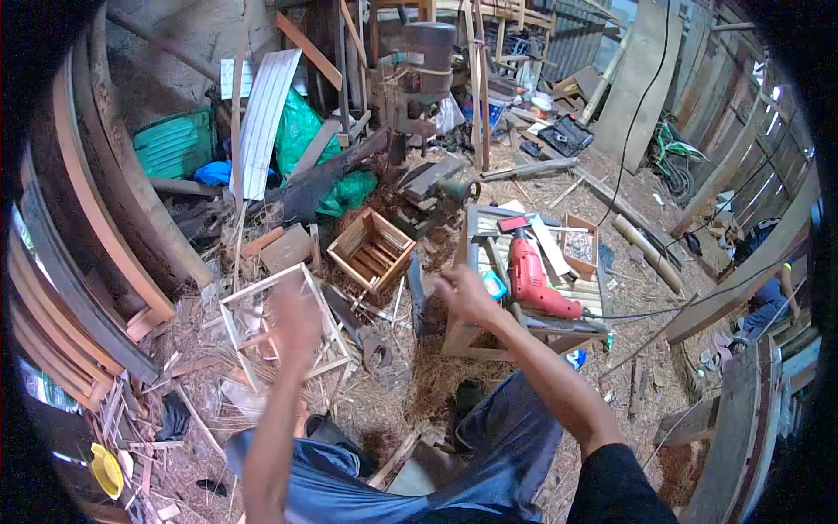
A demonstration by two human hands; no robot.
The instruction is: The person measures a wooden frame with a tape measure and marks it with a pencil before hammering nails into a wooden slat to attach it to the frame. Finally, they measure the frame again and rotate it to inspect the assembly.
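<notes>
My left hand is raised over a light wooden frame on the ground and is smeared by motion, so its fingers cannot be made out. My right hand hovers by the near left side of a low slatted wooden stand. Its fingers are loosely bent and apart, and nothing shows in them. On the stand lies a red corded power tool, close to the right hand, beside a small blue-and-white item. A slatted wooden crate sits on the ground beyond and between the hands.
A small wooden box of nails or screws stands at the stand's right side. A bench vise is behind it. Planks lean at left. A black cable runs right, towards another person. Shavings and scraps cover the floor.
</notes>
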